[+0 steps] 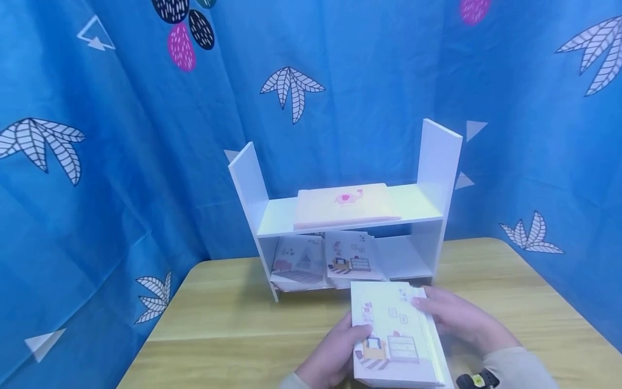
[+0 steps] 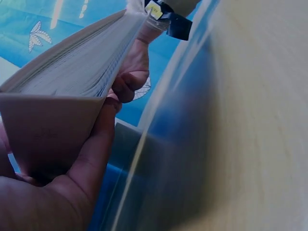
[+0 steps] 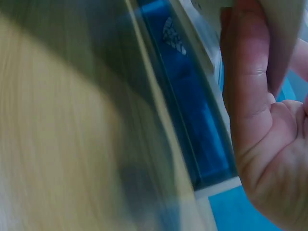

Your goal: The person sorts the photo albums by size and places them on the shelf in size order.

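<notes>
Both hands hold a thick white book (image 1: 396,327) above the table in front of the small shelf, its cover printed with a drawn room scene. The left hand (image 1: 335,348) grips its left side, thumb on the cover and fingers underneath. At the right edge the right hand (image 1: 461,313) holds it with the thumb over the cover. The left wrist view shows the book's spine (image 2: 48,130) and its thick page block, slightly fanned. Part of the book crosses the top of the right wrist view, where the right hand (image 3: 264,130) lies along it.
A white two-tier shelf (image 1: 442,173) stands behind the hands on the wooden table (image 1: 209,329). On its upper board lies a book with a pink elephant (image 1: 347,202). Below lean a grey-drawn book (image 1: 301,259) and a room-scene book (image 1: 352,256). Blue patterned curtain (image 1: 359,92) surrounds the table.
</notes>
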Action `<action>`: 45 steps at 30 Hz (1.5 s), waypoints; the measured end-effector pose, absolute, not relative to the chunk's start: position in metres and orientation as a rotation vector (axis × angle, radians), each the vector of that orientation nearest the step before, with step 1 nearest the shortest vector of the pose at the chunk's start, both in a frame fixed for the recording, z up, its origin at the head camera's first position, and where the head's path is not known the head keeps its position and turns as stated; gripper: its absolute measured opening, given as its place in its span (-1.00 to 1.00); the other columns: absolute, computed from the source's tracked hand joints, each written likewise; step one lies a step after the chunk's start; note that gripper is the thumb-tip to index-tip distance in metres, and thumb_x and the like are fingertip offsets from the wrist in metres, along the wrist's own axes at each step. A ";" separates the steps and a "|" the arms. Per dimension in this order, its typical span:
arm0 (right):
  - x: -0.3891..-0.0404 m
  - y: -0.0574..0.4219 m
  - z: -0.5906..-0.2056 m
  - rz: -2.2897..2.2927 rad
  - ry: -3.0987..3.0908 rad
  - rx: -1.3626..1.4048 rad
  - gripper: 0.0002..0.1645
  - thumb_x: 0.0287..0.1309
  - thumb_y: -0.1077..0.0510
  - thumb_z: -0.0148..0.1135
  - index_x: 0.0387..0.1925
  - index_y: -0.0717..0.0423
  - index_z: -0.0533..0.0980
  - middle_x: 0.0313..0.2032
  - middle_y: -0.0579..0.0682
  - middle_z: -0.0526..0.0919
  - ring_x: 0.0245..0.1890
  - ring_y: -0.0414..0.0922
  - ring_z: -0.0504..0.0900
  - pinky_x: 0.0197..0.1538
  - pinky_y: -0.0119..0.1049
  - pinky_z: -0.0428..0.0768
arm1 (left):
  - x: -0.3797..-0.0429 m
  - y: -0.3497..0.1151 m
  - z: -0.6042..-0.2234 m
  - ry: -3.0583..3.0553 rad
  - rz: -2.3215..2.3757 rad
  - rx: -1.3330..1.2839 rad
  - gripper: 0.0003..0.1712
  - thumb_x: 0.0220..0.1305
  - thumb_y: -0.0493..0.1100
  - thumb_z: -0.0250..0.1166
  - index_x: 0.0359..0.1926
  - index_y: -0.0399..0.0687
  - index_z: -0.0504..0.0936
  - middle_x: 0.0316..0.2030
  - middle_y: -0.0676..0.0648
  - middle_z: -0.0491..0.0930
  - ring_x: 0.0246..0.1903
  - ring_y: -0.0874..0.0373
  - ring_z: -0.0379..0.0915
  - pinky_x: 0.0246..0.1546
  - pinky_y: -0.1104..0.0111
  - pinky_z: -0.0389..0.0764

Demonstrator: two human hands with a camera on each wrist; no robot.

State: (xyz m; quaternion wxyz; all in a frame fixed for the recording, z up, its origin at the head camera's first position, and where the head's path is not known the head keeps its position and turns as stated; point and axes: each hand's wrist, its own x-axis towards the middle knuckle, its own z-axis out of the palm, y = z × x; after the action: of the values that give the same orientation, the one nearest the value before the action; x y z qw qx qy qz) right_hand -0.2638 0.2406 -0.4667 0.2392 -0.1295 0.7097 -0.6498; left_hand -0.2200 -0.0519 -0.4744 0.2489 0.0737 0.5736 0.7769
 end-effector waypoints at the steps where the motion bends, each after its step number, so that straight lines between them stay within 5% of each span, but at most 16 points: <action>1: -0.263 0.239 -0.465 -1.789 1.933 -0.353 -0.27 0.54 -0.07 0.02 0.46 0.32 0.14 0.06 0.26 0.66 0.00 0.22 0.68 0.03 -0.04 0.66 | -0.220 -0.053 -0.473 1.584 2.114 0.201 -0.28 0.44 -0.17 0.12 0.56 -0.05 0.15 0.03 -0.18 0.67 -0.05 -0.12 0.66 -0.07 0.17 0.69; 22: -0.250 0.206 -0.443 -2.009 1.769 -0.296 -0.12 0.52 -0.11 0.03 0.56 0.28 -0.05 0.12 0.26 0.62 0.04 0.16 0.66 0.06 -0.11 0.65 | -0.229 -0.073 -0.444 1.667 2.117 0.272 -0.29 0.45 -0.12 0.15 0.53 -0.15 0.15 -0.01 -0.21 0.68 -0.11 -0.09 0.68 -0.14 0.17 0.72; 40: -0.245 0.186 -0.448 -2.022 1.488 -0.616 -0.33 0.59 0.20 -0.16 0.52 0.39 -0.09 0.18 0.36 0.55 0.06 0.21 0.65 0.02 0.00 0.67 | -0.238 -0.097 -0.440 1.740 2.201 0.252 -0.29 0.47 -0.03 0.16 0.51 -0.22 0.21 0.01 -0.26 0.67 -0.16 -0.03 0.70 -0.18 0.25 0.72; 45: -0.243 0.175 -0.447 -2.073 1.416 -0.641 -0.22 0.51 0.33 -0.11 0.53 0.34 -0.26 0.21 0.36 0.52 0.08 0.21 0.64 0.05 0.01 0.66 | -0.240 -0.098 -0.437 1.800 2.194 0.235 -0.27 0.49 -0.01 0.15 0.52 -0.21 0.18 0.04 -0.19 0.67 -0.11 -0.04 0.69 -0.12 0.23 0.71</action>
State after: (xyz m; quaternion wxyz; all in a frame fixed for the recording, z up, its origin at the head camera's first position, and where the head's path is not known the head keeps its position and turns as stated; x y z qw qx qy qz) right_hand -0.2432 0.1746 -0.4467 0.2721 -0.2380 0.5259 -0.7699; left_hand -0.2401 -0.0980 -0.4375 0.1463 0.0818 0.6253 0.7622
